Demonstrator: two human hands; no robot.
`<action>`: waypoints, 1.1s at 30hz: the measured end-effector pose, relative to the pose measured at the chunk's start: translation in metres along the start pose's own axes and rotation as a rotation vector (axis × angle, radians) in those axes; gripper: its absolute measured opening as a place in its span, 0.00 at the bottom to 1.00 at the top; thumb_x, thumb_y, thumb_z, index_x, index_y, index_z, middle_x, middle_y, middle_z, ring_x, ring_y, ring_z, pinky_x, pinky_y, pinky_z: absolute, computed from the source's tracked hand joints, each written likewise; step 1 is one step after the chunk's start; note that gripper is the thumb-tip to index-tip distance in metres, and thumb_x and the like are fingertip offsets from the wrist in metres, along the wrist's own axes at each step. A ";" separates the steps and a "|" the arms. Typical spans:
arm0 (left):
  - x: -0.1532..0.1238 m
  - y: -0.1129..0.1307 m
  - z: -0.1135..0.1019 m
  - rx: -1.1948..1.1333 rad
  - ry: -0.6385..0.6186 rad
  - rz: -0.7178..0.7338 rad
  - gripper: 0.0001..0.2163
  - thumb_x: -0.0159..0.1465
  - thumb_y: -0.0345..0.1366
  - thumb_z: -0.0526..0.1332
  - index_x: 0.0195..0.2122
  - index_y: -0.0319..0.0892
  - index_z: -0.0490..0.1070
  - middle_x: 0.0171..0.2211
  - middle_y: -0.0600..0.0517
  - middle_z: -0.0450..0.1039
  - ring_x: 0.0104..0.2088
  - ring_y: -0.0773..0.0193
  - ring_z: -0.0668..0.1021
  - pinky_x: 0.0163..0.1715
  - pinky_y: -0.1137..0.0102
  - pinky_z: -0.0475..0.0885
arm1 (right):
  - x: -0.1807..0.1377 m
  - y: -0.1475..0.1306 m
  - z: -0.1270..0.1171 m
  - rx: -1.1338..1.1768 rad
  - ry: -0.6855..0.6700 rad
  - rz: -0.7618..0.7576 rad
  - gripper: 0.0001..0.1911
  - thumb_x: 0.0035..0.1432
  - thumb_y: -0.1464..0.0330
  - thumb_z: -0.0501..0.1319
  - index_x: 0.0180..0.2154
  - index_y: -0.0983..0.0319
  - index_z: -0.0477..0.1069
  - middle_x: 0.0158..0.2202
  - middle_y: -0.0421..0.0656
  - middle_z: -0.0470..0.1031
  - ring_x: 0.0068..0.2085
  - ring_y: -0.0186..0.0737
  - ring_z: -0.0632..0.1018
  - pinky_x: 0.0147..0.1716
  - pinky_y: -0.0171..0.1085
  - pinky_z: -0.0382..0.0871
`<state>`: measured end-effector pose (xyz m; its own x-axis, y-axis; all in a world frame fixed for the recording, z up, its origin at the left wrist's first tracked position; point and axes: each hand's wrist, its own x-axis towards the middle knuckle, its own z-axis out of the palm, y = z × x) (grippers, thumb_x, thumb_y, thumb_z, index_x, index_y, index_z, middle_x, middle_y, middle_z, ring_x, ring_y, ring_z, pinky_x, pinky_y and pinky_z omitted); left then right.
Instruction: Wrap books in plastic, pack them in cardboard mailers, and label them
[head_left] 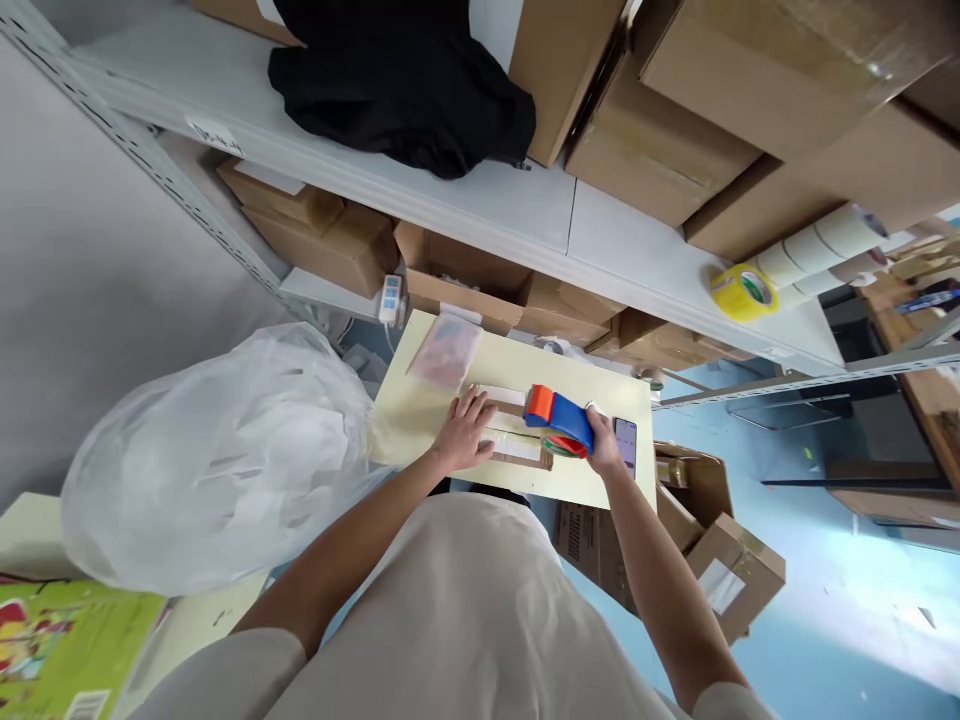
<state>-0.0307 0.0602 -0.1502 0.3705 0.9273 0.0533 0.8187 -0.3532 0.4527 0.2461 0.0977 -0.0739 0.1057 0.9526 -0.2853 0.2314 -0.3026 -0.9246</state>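
Note:
My left hand (466,430) lies flat with spread fingers on a small flat cardboard package (517,432) with white labels, pressing it to the pale yellow table (420,415). My right hand (602,444) grips the handle of a blue and orange tape dispenser (556,417) that rests on the right end of that package. A dark phone (626,442) lies on the table just right of my right hand. A clear bag with pink contents (445,352) sits at the table's far left corner.
A large white plastic bag (217,455) bulges left of the table. Grey shelves (480,205) behind hold cardboard boxes (660,140), a black cloth (409,85), a yellow tape roll (742,291) and white rolls (821,245). Open boxes (720,560) stand on the blue floor at right.

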 end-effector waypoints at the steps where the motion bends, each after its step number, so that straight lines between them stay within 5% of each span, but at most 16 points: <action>1: -0.001 0.000 0.000 0.002 0.002 -0.004 0.29 0.58 0.43 0.58 0.60 0.38 0.60 0.66 0.38 0.50 0.67 0.42 0.48 0.61 0.47 0.50 | 0.003 0.001 0.010 0.030 -0.053 0.027 0.26 0.49 0.43 0.57 0.22 0.59 0.59 0.18 0.36 0.59 0.21 0.33 0.61 0.20 0.34 0.58; 6: -0.001 0.000 -0.005 -0.009 0.005 -0.002 0.27 0.58 0.43 0.60 0.58 0.40 0.62 0.66 0.39 0.50 0.67 0.44 0.49 0.60 0.47 0.52 | 0.012 0.007 0.027 0.006 -0.161 0.033 0.28 0.47 0.44 0.61 0.18 0.59 0.56 0.16 0.34 0.55 0.19 0.30 0.58 0.19 0.34 0.53; 10: 0.001 0.009 -0.012 -0.192 0.132 -0.049 0.18 0.62 0.38 0.55 0.53 0.41 0.67 0.63 0.40 0.58 0.65 0.47 0.55 0.61 0.44 0.46 | 0.013 0.013 0.024 0.004 -0.152 -0.014 0.28 0.48 0.44 0.60 0.18 0.59 0.55 0.16 0.35 0.55 0.19 0.30 0.58 0.19 0.33 0.53; 14: 0.013 0.027 -0.019 -0.938 0.235 -0.326 0.17 0.63 0.40 0.54 0.52 0.42 0.67 0.56 0.41 0.68 0.57 0.53 0.69 0.57 0.53 0.60 | 0.011 0.016 0.023 -0.062 -0.149 -0.068 0.28 0.49 0.43 0.57 0.18 0.58 0.53 0.16 0.35 0.53 0.20 0.31 0.57 0.19 0.34 0.53; 18: 0.029 0.039 -0.025 -1.584 -0.007 -0.683 0.16 0.61 0.48 0.58 0.42 0.43 0.71 0.41 0.46 0.77 0.40 0.59 0.79 0.40 0.64 0.71 | 0.010 0.015 0.023 -0.103 -0.169 -0.089 0.29 0.49 0.41 0.55 0.18 0.57 0.52 0.17 0.35 0.53 0.20 0.33 0.57 0.19 0.35 0.54; 25: 0.038 0.044 -0.030 -1.790 -0.081 -0.687 0.14 0.49 0.44 0.70 0.31 0.40 0.73 0.27 0.53 0.75 0.29 0.68 0.76 0.31 0.73 0.66 | 0.011 0.012 0.021 0.009 -0.145 -0.096 0.30 0.45 0.40 0.58 0.17 0.58 0.53 0.17 0.34 0.53 0.20 0.31 0.57 0.20 0.34 0.54; 33: 0.033 0.053 -0.045 -1.969 -0.033 -0.641 0.07 0.51 0.36 0.68 0.29 0.40 0.72 0.28 0.53 0.75 0.31 0.67 0.77 0.36 0.71 0.69 | 0.007 0.003 0.016 0.100 -0.116 -0.162 0.29 0.48 0.45 0.60 0.17 0.59 0.52 0.17 0.33 0.49 0.20 0.29 0.53 0.19 0.34 0.49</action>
<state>0.0053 0.0778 -0.0846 0.3106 0.8278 -0.4672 -0.6464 0.5443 0.5347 0.2321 0.1035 -0.0825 -0.0382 0.9875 -0.1527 0.1388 -0.1461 -0.9795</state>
